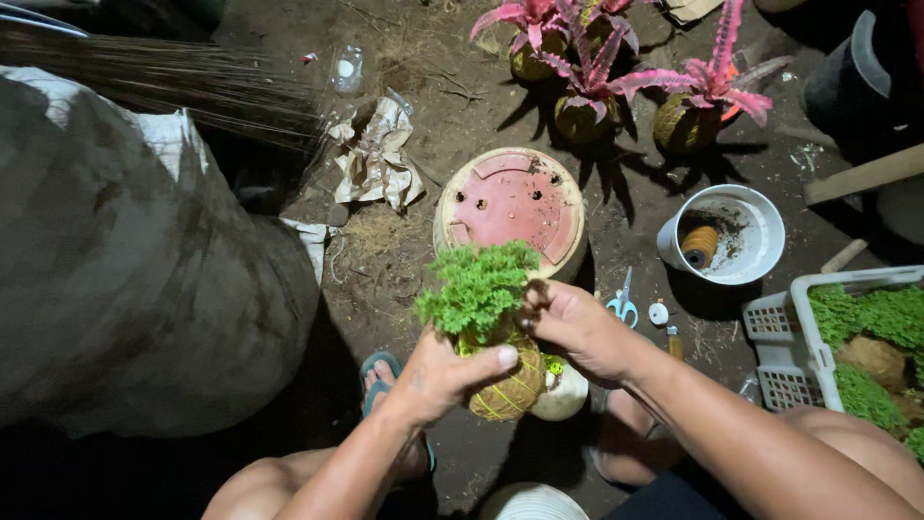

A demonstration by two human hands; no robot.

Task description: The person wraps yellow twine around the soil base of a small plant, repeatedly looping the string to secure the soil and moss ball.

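Head view: both hands (510, 351) cup the moss ball plant (486, 318) between them.

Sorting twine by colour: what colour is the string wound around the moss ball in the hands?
Yellow-green string crisscrosses the brown round moss ball, clearest in the head view.

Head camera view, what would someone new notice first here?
At centre, the left hand cups a twine-wrapped moss ball topped with a bright green leafy plant, while the right hand pinches at its top. Behind it lies an upturned pink pot, and three pink-leaved plants stand at the top right.
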